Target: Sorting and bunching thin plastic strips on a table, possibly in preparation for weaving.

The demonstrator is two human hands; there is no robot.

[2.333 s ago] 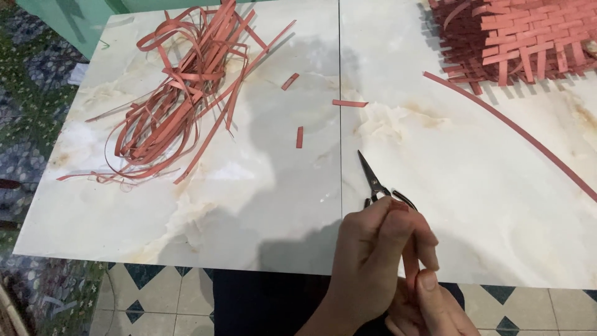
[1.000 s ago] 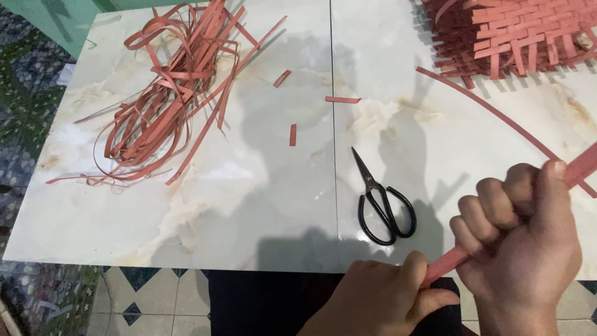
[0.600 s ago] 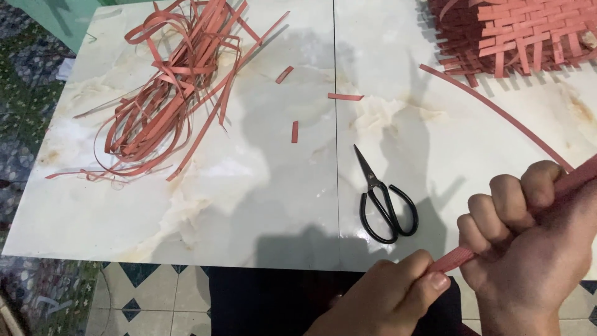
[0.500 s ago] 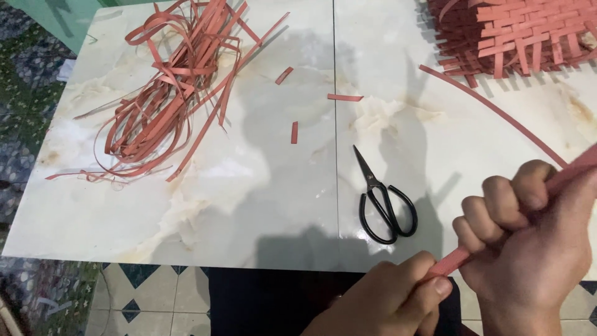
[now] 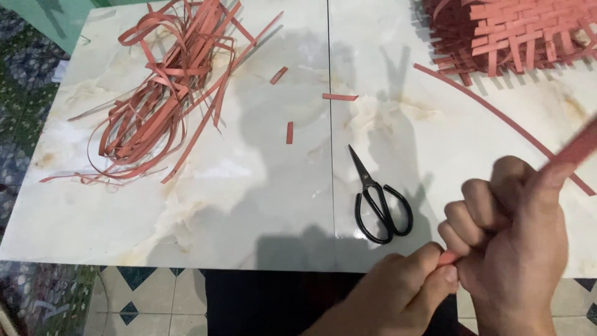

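Note:
My right hand (image 5: 516,249) is a closed fist around a red strip (image 5: 578,148) that rises from it toward the upper right. My left hand (image 5: 398,292) pinches the strip's lower end just below the fist, near the table's front edge. Black scissors (image 5: 380,202) lie shut on the white marble table (image 5: 249,186), just left of my hands. A long thin red strip (image 5: 491,112) curves across the table from the woven red piece (image 5: 516,34) at the top right.
A tangled pile of red strips (image 5: 161,93) lies at the top left. A few short red offcuts (image 5: 289,132) rest mid-table. Patterned floor tiles (image 5: 149,298) show below the table's front edge.
Earlier my left hand reached by the scissors; both hands then took hold of the strip. Since a second ago my fists have drawn closer together, the left fingers now against the right fist.

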